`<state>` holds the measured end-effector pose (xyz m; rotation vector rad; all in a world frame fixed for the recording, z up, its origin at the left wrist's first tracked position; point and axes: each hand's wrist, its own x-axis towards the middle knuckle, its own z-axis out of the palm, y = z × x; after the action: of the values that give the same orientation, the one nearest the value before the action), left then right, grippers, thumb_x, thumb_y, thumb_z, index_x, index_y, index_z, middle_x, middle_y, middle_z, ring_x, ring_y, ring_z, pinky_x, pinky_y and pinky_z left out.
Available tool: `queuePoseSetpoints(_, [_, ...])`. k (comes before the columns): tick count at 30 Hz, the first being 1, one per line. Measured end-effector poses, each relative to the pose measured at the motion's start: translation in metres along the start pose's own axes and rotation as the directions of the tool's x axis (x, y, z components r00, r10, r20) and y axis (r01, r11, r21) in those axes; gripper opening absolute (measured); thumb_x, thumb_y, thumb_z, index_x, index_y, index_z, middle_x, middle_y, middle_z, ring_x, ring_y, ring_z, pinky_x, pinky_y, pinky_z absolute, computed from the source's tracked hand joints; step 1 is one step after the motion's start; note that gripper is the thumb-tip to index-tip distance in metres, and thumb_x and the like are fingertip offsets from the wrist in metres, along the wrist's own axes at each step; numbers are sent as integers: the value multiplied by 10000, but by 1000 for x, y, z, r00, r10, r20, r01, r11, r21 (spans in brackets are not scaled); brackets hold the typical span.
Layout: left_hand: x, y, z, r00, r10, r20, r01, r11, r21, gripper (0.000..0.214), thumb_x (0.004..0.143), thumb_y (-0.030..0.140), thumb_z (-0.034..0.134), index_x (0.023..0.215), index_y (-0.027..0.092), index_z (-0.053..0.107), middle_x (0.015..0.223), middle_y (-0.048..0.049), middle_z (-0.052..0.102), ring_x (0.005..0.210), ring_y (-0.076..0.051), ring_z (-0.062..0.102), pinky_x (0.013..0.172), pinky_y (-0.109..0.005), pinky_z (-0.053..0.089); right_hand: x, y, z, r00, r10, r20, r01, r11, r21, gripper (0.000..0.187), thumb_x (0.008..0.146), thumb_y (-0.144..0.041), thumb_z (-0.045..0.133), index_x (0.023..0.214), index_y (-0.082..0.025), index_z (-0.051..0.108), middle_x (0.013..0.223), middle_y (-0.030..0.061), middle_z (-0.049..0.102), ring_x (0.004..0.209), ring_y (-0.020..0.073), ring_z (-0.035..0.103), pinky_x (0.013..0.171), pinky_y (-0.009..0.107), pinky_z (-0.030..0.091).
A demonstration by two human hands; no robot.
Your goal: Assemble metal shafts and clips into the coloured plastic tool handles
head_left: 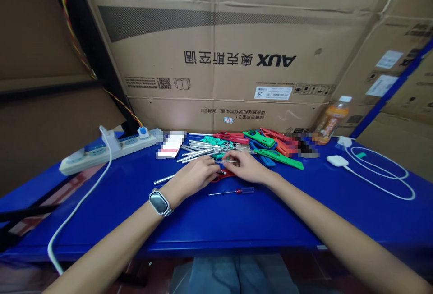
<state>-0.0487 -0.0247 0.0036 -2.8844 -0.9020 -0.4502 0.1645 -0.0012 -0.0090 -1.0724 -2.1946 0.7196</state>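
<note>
My left hand point(199, 174), with a watch on its wrist, is closed around a red lighter casing point(227, 174). A metal tube point(164, 179) shows on the far side of this hand, in line with the casing. My right hand point(248, 166) is closed in a pinch just above the casing; the small piece at its fingertips is too fine to make out. A screwdriver point(233, 191) with a red and blue handle lies in front of both hands. Behind them are loose metal tubes point(199, 151), green small parts point(216, 140) and a green lighter casing point(280, 158).
A power strip point(111, 147) with a white cable stands at the left. A phone point(172, 144) lies behind my left hand. At the right are an orange drink bottle point(331, 120) and a white charger point(337, 161). A large cardboard box point(216, 73) walls off the back.
</note>
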Motion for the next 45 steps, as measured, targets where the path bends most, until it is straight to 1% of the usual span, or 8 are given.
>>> queuePoseSetpoints(5, [1,2,5,998,-57,11,58,998,-28,191,968,185,515,909,154,694,846,-66,657,813,-199,600,729,-302,470,-4,-1,1,995,-95,-17,91,983,-157,137,897,-219,556,976,-173,658,860,41,686,720,158,572,690,287,398])
queuePoseSetpoints(9, [0,5,5,999,-33,-23,32,999,-26,228,978,193,496,872,154,693,818,-64,644,797,-192,582,711,-293,462,-7,4,-2,988,-152,-10,146,961,-234,127,873,-153,577,960,-183,665,914,51,692,789,174,589,767,326,409])
queuePoseSetpoints(14, [-1,10,3,1000,-2,-2,2,1000,0,261,982,169,463,853,150,689,806,-66,629,780,-191,555,687,-292,458,-10,10,-3,987,-163,-9,155,951,-268,126,878,-161,589,978,-183,662,929,54,691,828,183,597,816,352,402])
queuePoseSetpoints(22, [-2,8,7,999,30,-16,-30,998,-53,229,965,155,490,816,150,663,830,-62,610,795,-184,556,707,-288,458,-18,5,5,985,-175,-8,158,907,-390,131,913,-182,558,1018,-192,634,1013,68,680,982,215,600,869,378,375])
queuePoseSetpoints(27, [-2,7,6,997,-2,-80,-10,989,-150,192,969,182,502,937,166,690,866,-59,639,842,-188,578,754,-300,472,-17,6,7,989,-147,-14,130,911,-391,129,918,-172,549,1017,-189,630,1016,73,676,996,219,602,860,370,391])
queuePoseSetpoints(34, [0,11,10,998,-14,-68,4,990,-138,232,977,202,483,916,168,704,863,-65,643,826,-184,589,777,-307,487,-16,4,10,988,-156,-17,132,884,-448,126,944,-177,508,1018,-182,610,1026,84,670,1020,227,593,879,375,397])
queuePoseSetpoints(39, [0,11,10,999,-28,-34,23,991,-133,203,963,172,508,882,162,694,860,-60,646,820,-187,577,766,-305,473,-16,4,13,988,-150,-33,120,889,-442,127,938,-165,501,1014,-181,602,1020,89,659,986,225,591,845,362,421])
queuePoseSetpoints(45, [1,17,5,999,-30,44,33,998,-61,222,969,165,490,820,156,653,865,-70,637,819,-197,558,719,-298,452,-15,4,17,987,-152,-53,115,895,-430,141,942,-157,473,1012,-173,595,1009,94,648,954,219,590,846,356,445])
